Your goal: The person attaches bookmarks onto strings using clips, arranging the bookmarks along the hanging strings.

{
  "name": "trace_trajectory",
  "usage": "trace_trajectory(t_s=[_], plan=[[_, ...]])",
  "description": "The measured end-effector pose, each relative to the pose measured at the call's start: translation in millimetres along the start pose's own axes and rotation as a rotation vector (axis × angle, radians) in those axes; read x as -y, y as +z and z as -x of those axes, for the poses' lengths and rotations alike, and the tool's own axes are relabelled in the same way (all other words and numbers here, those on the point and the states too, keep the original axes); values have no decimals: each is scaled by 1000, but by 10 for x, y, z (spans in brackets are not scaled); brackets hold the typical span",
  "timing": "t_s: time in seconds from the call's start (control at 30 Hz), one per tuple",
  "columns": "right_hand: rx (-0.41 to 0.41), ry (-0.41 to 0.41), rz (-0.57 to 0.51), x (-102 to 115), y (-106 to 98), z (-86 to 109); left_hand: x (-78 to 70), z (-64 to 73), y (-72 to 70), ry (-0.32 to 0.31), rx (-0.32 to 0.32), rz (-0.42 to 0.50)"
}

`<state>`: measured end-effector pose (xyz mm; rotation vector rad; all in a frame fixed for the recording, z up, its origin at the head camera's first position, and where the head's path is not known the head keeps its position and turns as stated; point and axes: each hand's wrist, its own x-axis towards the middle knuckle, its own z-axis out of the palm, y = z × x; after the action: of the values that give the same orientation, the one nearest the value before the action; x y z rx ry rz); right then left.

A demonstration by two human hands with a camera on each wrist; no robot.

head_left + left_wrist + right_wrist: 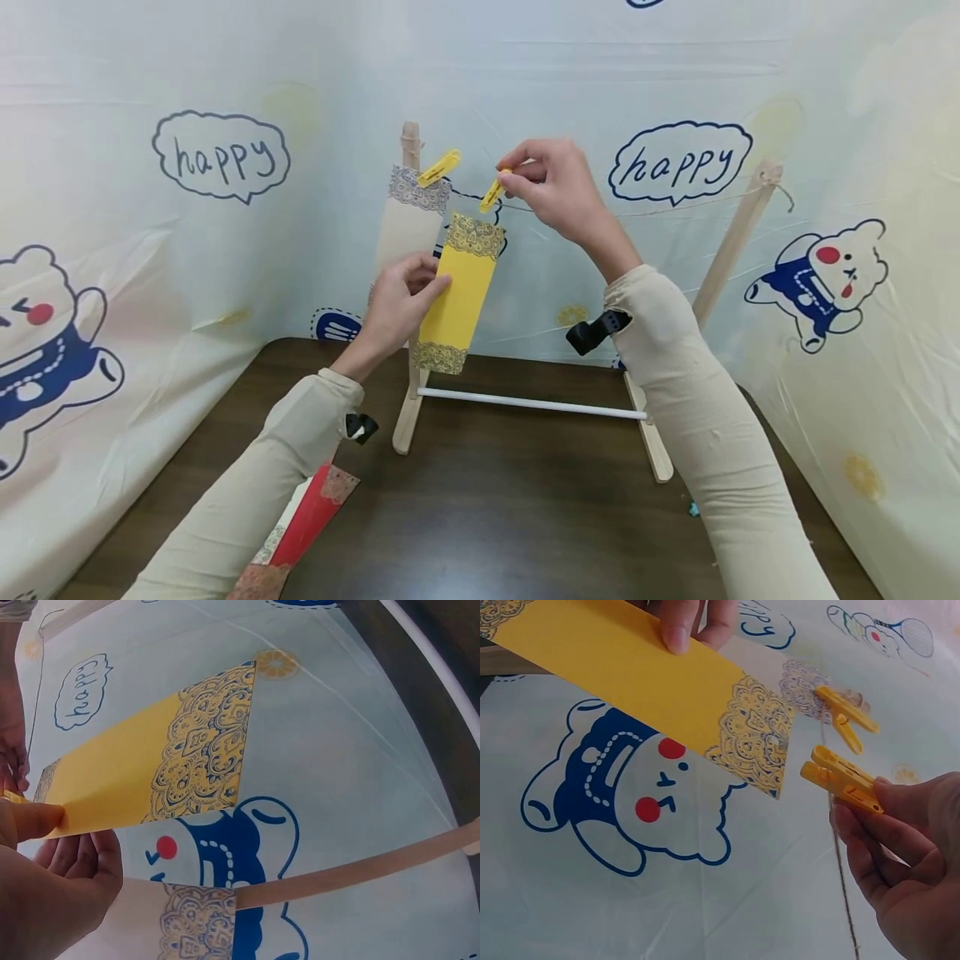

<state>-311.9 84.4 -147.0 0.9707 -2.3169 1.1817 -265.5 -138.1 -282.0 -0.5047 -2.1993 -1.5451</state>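
Note:
My left hand [395,304] pinches the edge of a yellow card [461,292] with lace patterns at both ends, thumb on its front. The card hangs tilted, its top end near the string [844,892]. Up and to the right, my right hand [555,183] holds a yellow clothespin [844,780] between thumb and fingers. In the head view, the clothespin's tip is just above the card's upper end. A cream card [408,229] with a lace-patterned top hangs behind, and a second yellow clothespin [438,169] clips its upper edge.
The string runs between two wooden posts, a left post [410,142] and a right post [738,229]. A white rod [532,404] joins them low down. Red patterned card [315,508] lies on the dark table [480,517] by my left forearm. A small teal thing [693,508] is at the right.

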Motion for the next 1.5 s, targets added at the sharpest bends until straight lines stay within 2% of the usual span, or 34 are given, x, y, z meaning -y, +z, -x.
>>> trace_trajectory(t_s=[0.37,0.67,0.77,0.97,1.13,1.37,1.5], plan=[[88,42,-13,-84,29,59,-27,-31,49,-2,21,38],[214,86,210,-39,60,96,2,8,41,-18,51,37],[187,66,251,-28,53,179,34,56,26,-19,70,31],[44,-57,291,-26,-19,428,111,159,-34,-26,77,43],[-39,-146,295,-39,-69,615,185,225,-105,-34,69,39],[-140,-173,254,-141,-154,833,240,341,-172,-47,67,20],[-159,-165,257,-189,-213,973,238,430,-226,-54,68,-44]])
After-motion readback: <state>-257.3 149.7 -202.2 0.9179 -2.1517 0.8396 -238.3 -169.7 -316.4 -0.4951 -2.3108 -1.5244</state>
